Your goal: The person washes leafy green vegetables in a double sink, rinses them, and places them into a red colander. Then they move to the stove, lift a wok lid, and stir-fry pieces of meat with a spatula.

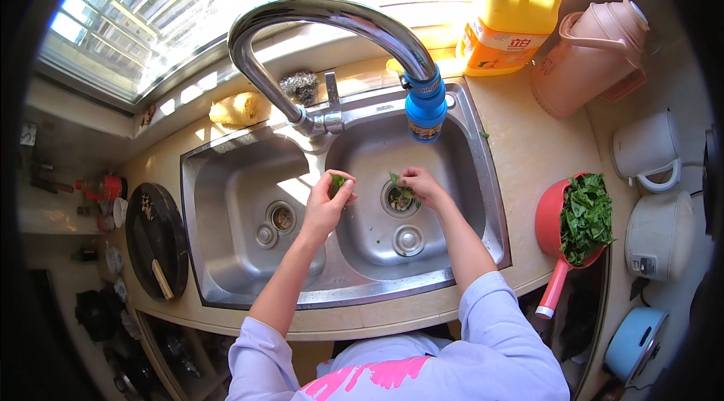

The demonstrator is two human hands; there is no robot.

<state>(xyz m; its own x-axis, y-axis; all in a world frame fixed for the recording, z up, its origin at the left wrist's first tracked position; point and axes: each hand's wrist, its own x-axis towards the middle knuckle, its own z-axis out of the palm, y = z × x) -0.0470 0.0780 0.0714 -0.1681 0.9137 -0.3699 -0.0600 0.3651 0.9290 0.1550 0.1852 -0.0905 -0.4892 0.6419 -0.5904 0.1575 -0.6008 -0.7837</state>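
My left hand (328,206) is closed around some green leaves (337,182) above the divider of the stainless steel double sink (339,268). Over the right basin, my right hand (421,185) pinches a leafy green sprig (397,183) above the drain (399,204). Bits of plant lie in that drain, and a loose drain strainer (408,240) rests beside it. Small green scraps dot the basin floor. A red long-handled pot (547,217) heaped with green leaves (587,211) stands on the counter at the right.
A chrome faucet (334,8) with a blue filter (424,109) arches over the sink. Behind are a sponge (236,109), steel wool (301,86) and a yellow detergent jug (506,27). A pink thermos jug (588,61) stands right; a round black board (155,237) with a knife lies left.
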